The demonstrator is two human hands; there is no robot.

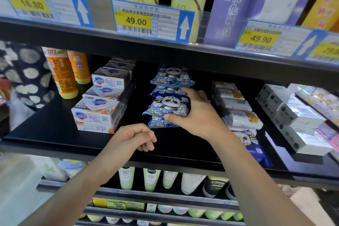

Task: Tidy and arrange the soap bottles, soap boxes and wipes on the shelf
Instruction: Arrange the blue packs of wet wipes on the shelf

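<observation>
Blue panda wipe packs point(166, 105) lie in a row down the middle of the black shelf point(55, 130). My right hand point(194, 113) grips the front packs, thumb at the near edge and fingers over the right side. My left hand point(136, 138) hovers above the shelf's front part, fingers curled, holding nothing. White Safeguard soap boxes point(99, 110) are stacked in a row on the left. Two orange soap bottles point(63, 75) stand behind them at the far left. Another panda wipe pack point(251, 145) lies at the front right, partly hidden by my right forearm.
White-and-yellow soap packs point(238, 113) form a row right of the wipes, with grey-white boxes point(297, 121) further right. Price tags point(145, 20) hang on the upper shelf's edge above tall bottles. Green and white bottles point(152, 180) fill the shelves below.
</observation>
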